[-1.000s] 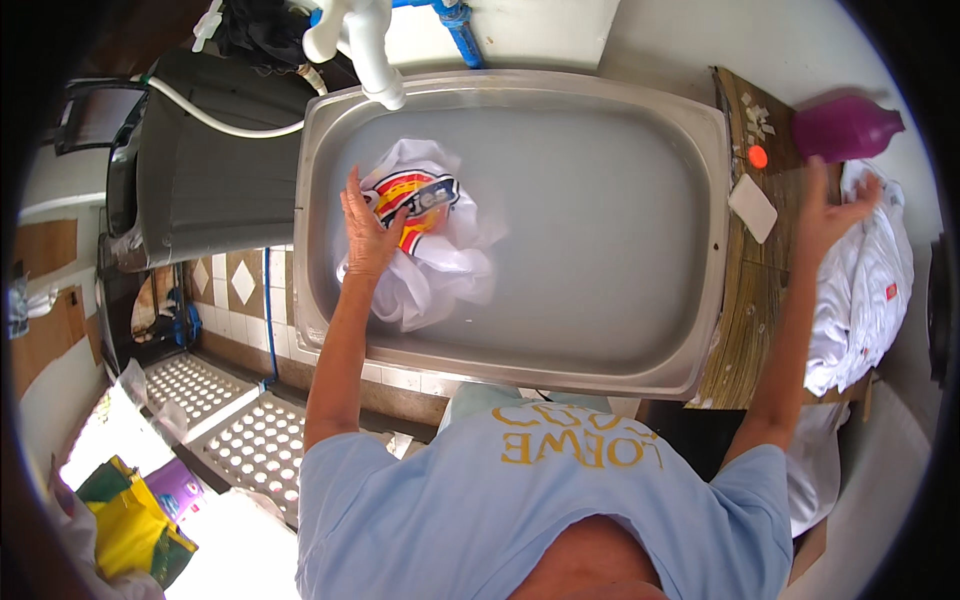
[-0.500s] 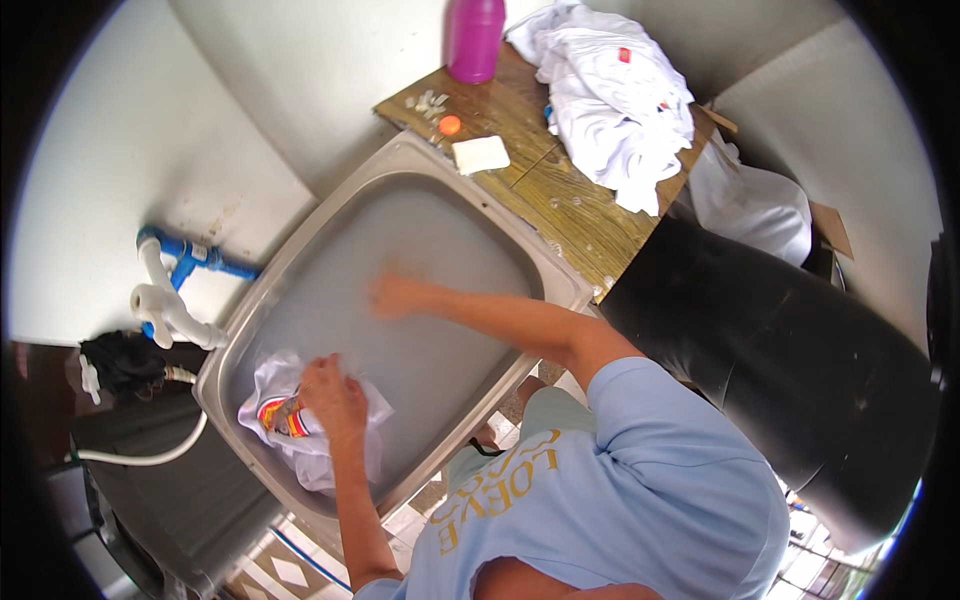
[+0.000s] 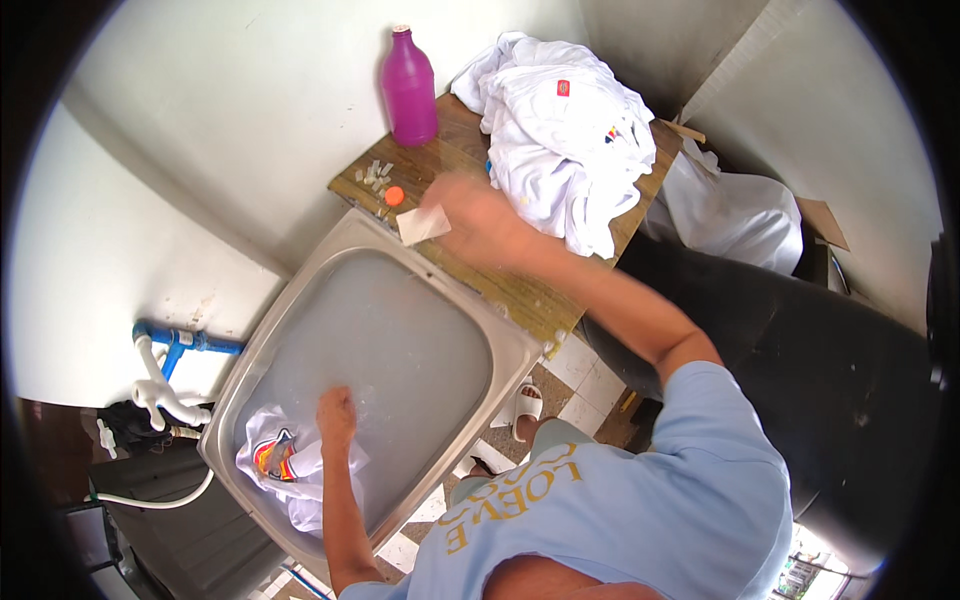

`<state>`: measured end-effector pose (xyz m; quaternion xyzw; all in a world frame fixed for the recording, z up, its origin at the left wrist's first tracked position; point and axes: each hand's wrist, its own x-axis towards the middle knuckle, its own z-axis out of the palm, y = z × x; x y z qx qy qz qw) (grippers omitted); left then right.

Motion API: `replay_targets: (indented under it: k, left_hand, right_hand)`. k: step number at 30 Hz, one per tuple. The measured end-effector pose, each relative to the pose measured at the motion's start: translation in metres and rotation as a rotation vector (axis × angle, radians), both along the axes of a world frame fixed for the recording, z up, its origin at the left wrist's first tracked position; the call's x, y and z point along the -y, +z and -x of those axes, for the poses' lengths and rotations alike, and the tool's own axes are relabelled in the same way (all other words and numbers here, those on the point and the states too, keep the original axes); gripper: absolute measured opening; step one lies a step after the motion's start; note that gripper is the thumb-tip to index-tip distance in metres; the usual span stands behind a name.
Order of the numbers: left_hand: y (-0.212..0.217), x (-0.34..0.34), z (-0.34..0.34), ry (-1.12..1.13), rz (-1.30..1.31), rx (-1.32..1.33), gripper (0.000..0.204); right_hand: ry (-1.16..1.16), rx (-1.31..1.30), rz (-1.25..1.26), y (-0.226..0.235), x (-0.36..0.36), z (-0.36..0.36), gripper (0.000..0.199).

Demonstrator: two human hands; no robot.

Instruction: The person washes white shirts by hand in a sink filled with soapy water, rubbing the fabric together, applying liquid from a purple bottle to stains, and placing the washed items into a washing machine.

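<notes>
My left hand is over the cloudy water in the metal sink, its fingers curled closed. What they hold, if anything, is hidden. Beside it, a wet white shirt with a red, yellow and black print lies bunched in the sink's near left corner. My right hand is above the wooden tabletop, smeared by motion. By its fingers is a flat white rectangular piece; whether they grip it does not show.
An orange cap, small pale bits and a purple bottle stand on the wooden tabletop. A heap of white clothes lies there too. A white faucet on blue pipe juts over the sink's left rim.
My right hand has left the sink water and moved up to the tabletop by the white piece. My left hand has come off the shirt, and its fingers have curled in.
</notes>
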<state>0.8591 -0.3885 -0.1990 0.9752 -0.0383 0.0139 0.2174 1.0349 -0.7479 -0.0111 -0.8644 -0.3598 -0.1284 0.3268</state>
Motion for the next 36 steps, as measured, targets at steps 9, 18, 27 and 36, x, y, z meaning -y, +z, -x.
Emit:
replay_targets:
  k: [9, 18, 27, 36]
  left_hand:
    - [0.123, 0.131, -0.084, -0.064, 0.178, -0.052, 0.012]
    - [0.188, 0.253, -0.183, -0.455, 0.582, 0.273, 0.02]
    - [0.204, 0.423, -0.212, -0.855, 0.879, 0.375, 0.048]
    - [0.39, 0.434, -0.204, -0.957, 1.466, 0.053, 0.024]
  right_hand:
    - [-0.613, 0.119, 0.338, 0.003, 0.255, -0.154, 0.022]
    - [-0.268, 0.372, -0.166, 0.181, 0.239, -0.124, 0.02]
    - [-0.694, 0.2, -0.713, 0.341, 0.257, 0.029, 0.038]
    - [-0.769, 0.515, -0.952, 0.44, 0.356, 0.224, 0.036]
